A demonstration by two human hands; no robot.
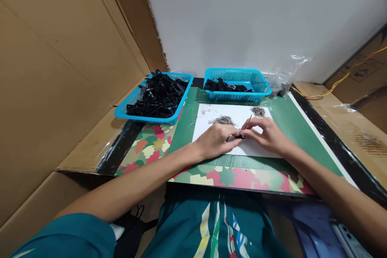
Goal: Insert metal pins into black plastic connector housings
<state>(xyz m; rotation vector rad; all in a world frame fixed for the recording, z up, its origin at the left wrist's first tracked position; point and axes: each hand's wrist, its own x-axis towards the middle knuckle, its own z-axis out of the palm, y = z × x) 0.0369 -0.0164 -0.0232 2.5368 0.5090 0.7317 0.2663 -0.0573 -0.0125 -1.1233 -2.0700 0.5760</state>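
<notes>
My left hand (217,139) is closed on a small black piece (241,137) above a white sheet (208,133). Close against it, my right hand (266,135) pinches a thin metal tool (248,121) that slants upward; its exact kind is too small to make out. The fingertips of both hands meet at the black piece, and its details are partly hidden. Just beyond my left hand lies a pile of tiny metal parts (223,120). A smaller pile of metal bits (258,111) sits beyond my right hand.
A blue basket (145,117) heaped with black pieces stands at the back left. Another blue basket (236,96), partly filled, is behind the sheet, beside a clear plastic bag (282,78). Cardboard (75,48) walls the left side. A yellow cable (335,84) runs at the right.
</notes>
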